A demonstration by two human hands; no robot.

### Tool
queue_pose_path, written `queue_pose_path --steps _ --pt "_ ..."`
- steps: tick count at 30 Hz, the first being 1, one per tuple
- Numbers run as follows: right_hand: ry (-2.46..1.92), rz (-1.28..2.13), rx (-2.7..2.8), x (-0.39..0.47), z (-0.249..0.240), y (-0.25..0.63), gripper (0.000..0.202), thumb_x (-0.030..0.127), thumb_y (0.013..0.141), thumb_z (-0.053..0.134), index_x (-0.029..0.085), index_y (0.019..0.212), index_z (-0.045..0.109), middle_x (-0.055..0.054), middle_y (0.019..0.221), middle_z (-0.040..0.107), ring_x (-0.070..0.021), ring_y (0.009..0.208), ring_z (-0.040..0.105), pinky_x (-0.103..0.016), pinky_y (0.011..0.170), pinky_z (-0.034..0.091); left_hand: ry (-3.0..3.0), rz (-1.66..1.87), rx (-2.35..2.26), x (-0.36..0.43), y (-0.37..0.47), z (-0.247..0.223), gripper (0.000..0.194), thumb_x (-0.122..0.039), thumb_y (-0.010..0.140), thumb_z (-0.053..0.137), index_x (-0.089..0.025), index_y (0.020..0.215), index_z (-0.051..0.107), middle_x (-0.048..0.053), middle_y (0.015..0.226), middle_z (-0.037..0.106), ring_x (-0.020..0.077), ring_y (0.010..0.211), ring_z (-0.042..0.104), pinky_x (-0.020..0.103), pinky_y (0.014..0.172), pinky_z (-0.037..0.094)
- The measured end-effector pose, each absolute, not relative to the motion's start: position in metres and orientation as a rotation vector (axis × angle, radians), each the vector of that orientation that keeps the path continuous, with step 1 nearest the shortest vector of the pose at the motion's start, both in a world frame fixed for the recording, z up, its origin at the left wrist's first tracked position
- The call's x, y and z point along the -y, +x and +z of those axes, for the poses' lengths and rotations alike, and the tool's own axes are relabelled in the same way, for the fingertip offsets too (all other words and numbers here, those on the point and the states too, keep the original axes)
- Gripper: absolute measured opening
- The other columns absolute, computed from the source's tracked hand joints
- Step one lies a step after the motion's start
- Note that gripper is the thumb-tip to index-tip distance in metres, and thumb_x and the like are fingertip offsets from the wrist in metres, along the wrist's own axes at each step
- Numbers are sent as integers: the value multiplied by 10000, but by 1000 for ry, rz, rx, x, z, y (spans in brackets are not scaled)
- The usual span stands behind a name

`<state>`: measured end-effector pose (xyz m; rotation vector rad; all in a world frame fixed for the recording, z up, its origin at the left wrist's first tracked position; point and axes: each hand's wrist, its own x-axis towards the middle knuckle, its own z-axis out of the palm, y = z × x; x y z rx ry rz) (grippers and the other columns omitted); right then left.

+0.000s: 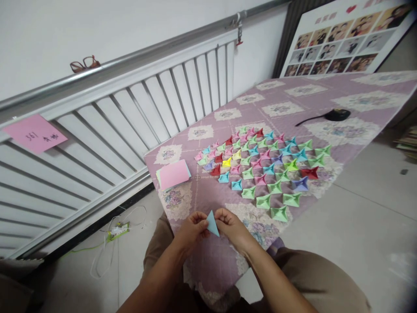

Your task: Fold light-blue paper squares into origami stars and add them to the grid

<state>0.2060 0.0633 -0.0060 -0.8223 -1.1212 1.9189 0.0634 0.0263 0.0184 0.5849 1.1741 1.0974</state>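
One cloth-covered surface [206, 198]: stretching away toward 1 o'clock and carrying both folded and flat paper.
Folded paper shapes [269, 168]: dozens are standing in slanting rows, roughly between 12 and 3 o'clock of the hands, apparently counting as done.
Left hand [196, 226] and right hand [230, 226]: both are pinching one piece from opposite sides.
Flat sheet stack [175, 174]: lying near half past ten, pink on top, seemingly making up what is left.
Blue paper triangle [213, 224]: resting in the fingertips, near the stack's 5 o'clock, apparently being only partly folded.
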Motion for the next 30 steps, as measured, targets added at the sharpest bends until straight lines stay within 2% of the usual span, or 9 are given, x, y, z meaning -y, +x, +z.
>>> queue_pose_path --steps 10,13,15,21,26,30 --pt "-865 1771 1332 -66 -7 208 186 360 765 627 203 716 540 62 591 505 -88 544 431 -226 539 327 601 1138 -1223 -27 65 17 453 -396 510 842 -166 755 538 -64 567 535 58 452 440 204 485 328" --pt "-828 1709 1449 -65 -3 212 141 341 826 546 214 805 602 23 710 589 -128 670 526 -254 641 394 576 1161 -1212 -27 64 16 444 -395 523 838 -167 763 542 -66 571 524 56 466 430 201 493 331" --pt "-815 1630 1576 -65 1 214 179 313 858 485 228 884 641 2 795 626 -155 763 556 -281 719 411 559 1176 -1230 -27 62 14 446 -417 534 830 -167 774 549 -64 584 517 57 477 425 201 500 335" --pt "-692 1601 1738 -61 6 213 245 205 822 485 250 1002 646 -9 881 653 -178 840 581 -303 779 427 554 1171 -1297 -27 58 8 431 -463 593 788 -161 826 586 -44 641 529 63 528 443 205 546 343" --pt "-771 1477 1808 -61 -1 213 76 245 810 561 231 843 628 -15 858 632 -174 803 559 -292 739 414 804 1055 -1362 -26 57 10 310 -403 705 701 -167 892 630 -24 702 575 79 569 451 209 555 327" --pt "-785 1385 1827 -63 -4 216 81 289 819 575 228 767 588 1 772 598 -160 746 527 -277 699 387 1067 1003 -1419 -27 52 16 291 -265 750 639 -200 1034 633 4 836 624 125 712 527 249 681 402"
